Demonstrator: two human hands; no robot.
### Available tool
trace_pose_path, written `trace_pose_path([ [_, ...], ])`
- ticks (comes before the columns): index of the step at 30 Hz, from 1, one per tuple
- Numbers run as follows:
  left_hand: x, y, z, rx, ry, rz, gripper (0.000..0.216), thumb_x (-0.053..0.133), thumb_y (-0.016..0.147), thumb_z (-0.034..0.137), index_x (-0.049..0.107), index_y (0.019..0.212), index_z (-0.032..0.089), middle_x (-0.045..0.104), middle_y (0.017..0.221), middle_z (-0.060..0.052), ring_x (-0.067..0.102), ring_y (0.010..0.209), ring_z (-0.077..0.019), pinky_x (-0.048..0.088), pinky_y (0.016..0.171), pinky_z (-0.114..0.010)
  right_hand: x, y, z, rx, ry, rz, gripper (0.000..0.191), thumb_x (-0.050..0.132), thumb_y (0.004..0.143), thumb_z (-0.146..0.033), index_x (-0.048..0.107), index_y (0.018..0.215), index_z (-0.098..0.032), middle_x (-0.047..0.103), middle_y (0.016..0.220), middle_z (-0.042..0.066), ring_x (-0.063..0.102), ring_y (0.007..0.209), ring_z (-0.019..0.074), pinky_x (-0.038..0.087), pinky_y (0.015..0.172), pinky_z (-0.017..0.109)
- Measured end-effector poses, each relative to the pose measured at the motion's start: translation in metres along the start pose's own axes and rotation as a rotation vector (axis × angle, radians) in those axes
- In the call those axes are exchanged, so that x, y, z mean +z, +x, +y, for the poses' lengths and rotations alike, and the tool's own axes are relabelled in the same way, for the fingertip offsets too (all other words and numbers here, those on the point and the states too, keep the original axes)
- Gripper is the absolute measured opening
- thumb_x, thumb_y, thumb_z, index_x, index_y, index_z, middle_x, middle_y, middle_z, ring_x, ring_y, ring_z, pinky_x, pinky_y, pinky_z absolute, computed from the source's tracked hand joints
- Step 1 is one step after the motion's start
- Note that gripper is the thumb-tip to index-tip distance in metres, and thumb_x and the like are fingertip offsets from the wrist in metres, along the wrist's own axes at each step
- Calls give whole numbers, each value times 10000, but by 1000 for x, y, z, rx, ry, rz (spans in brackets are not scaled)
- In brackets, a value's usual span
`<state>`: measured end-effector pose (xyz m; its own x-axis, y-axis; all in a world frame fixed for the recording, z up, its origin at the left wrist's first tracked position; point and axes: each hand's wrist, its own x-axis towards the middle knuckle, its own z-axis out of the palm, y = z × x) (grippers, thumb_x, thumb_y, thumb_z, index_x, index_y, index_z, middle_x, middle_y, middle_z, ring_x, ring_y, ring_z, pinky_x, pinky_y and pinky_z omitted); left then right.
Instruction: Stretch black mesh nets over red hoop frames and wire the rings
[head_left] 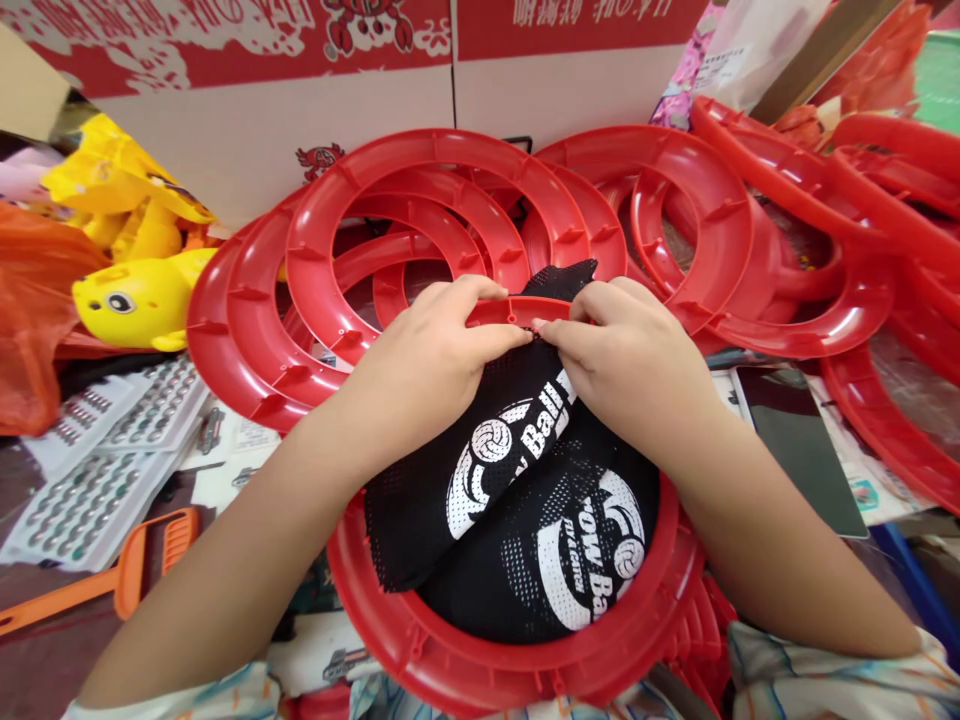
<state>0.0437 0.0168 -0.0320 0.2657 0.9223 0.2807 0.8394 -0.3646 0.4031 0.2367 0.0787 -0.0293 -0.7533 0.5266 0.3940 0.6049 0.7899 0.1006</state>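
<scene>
Straight in front of me a red plastic ring (480,665) leans toward my body, with black mesh fabric (465,540) spread over its opening. White print of a ball and lettering shows on the fabric. My left hand (442,350) grips the ring's far rim, its thumb pressing along the inner side. Beside it, my right hand (626,350) pinches the mesh edge against the same rim, fingertips close to the left thumb. A flap of the mesh pokes up behind the rim between the hands. The fingertips' exact hold on the cloth is partly hidden.
Several more red rings (439,150) are piled behind and to the right. Boxes (262,130) stand at the back. To the left are yellow toys (142,295), trays of shiny button batteries (97,500) and an orange plastic tool (135,570). A dark flat panel (799,440) lies at right.
</scene>
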Motion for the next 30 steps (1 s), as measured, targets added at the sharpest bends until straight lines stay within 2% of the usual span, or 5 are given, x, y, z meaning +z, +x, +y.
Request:
trace_pose_path([
  [5,-5,2,-4,-2,33,-19,368,358,958,148,650,1173,215,497,1362,-105,478,1277,-264,436,1056,-444,-16,-4,-2,35,25,-32,297,461,927,-151,742,1022,-166,624,791,77,512,737,190,407,704,322],
  [11,-27,0,-12,-23,77,-208,266,445,951,265,542,1193,214,612,1220,-71,596,1097,-264,484,975,-467,-34,-7,-7,168,230,-132,353,555,916,-213,587,1261,-143,714,922,43,628,782,179,430,686,293],
  [15,-39,-8,-15,-80,154,-229,298,462,923,285,520,1209,219,614,1202,-90,594,1083,-303,494,926,-485,-37,-12,-16,96,72,-164,521,625,873,-276,517,1349,-92,692,824,76,621,803,243,426,682,330],
  [21,-61,-20,-18,-266,360,-293,387,502,864,342,497,1241,252,640,1069,-106,566,1054,-403,434,903,-616,-26,-11,-28,-29,167,-42,276,520,898,-156,663,1124,-90,670,774,70,565,729,199,412,687,316],
  [30,-44,4,-11,-181,-168,-149,157,554,827,300,662,883,202,700,1050,-14,625,1022,-216,457,882,-336,-9,-4,-19,-223,251,139,293,484,961,-213,747,1091,-220,606,750,52,435,669,144,377,660,285],
])
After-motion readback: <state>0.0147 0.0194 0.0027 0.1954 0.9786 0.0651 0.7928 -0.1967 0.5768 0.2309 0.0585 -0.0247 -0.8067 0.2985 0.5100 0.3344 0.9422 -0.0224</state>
